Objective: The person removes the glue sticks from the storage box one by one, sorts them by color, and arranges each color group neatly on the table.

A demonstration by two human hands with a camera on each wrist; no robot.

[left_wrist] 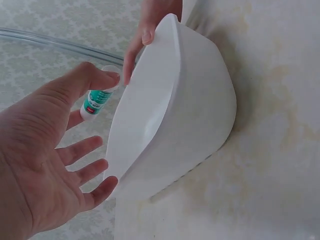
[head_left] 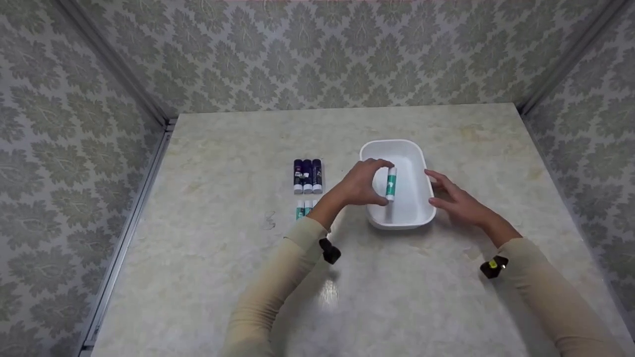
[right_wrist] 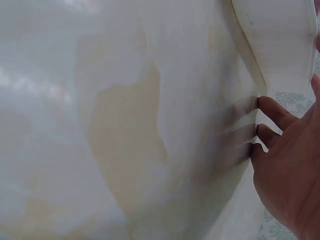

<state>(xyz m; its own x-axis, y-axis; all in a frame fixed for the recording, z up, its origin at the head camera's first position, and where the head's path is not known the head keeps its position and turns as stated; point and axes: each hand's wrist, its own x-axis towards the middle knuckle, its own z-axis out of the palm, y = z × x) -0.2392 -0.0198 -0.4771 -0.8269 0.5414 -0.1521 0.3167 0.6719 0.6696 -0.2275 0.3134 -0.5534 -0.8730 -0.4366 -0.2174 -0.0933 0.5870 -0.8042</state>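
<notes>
Left hand [head_left: 359, 183] pinches glue stick [head_left: 391, 183] over white tub [head_left: 419, 218]; right hand [head_left: 454, 198] open, steadying tub. Stick likely light, rigid, slick; grip mid-barrel.

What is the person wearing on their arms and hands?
Both arms wear long, snug beige sleeves that end at the wrists. The hands are bare, without gloves: the left hand and the right hand. A small black gadget sits at each wrist; the right one has a yellow spot.

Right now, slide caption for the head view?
Left hand pinches a teal tube over the white tub; right hand steadies it.
</notes>
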